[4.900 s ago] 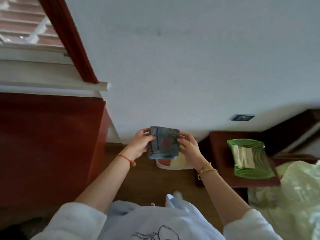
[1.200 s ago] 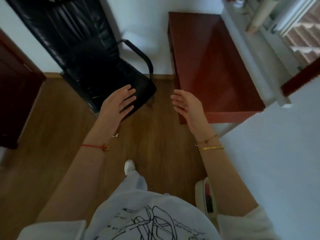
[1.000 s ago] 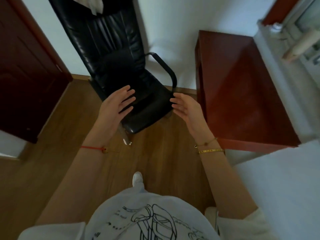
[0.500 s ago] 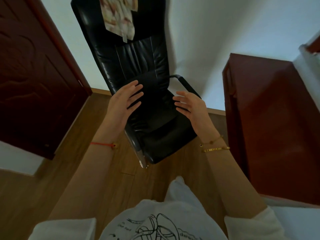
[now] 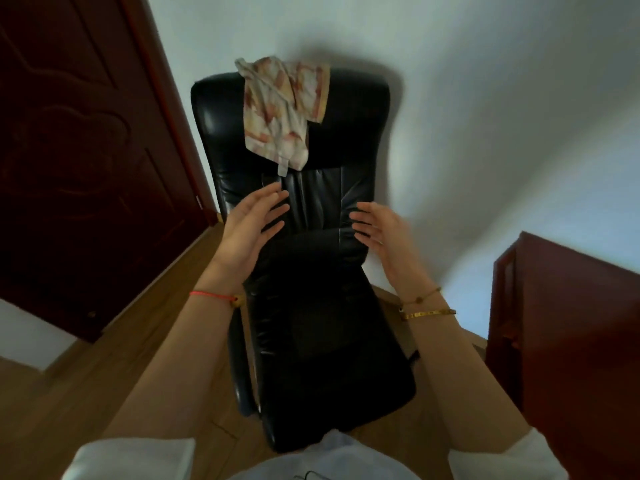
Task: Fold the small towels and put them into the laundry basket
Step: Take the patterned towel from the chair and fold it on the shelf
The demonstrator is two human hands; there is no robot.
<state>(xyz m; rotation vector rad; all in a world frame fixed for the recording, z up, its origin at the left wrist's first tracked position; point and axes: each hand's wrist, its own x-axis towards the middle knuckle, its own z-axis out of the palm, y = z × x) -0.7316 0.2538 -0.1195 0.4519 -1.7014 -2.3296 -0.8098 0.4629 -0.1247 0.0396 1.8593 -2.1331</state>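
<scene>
A small cream towel with orange-pink patches (image 5: 278, 114) hangs unfolded over the top of a black leather office chair's backrest (image 5: 353, 133). My left hand (image 5: 251, 230) is raised in front of the backrest, fingers spread, just below the towel's lower edge and holding nothing. My right hand (image 5: 381, 233) is level with it on the right, palm inward, fingers apart, also holding nothing. The laundry basket is out of view.
The chair's seat (image 5: 322, 348) stands right in front of me on a wooden floor (image 5: 104, 375). A dark red door (image 5: 76, 161) fills the left side. A dark red cabinet (image 5: 568, 341) stands at the right against the white wall.
The folded blue towel I held earlier has left my hands and my view has turned from the wall to the chair. The chair and its towel now sit centred, closer to my hands.
</scene>
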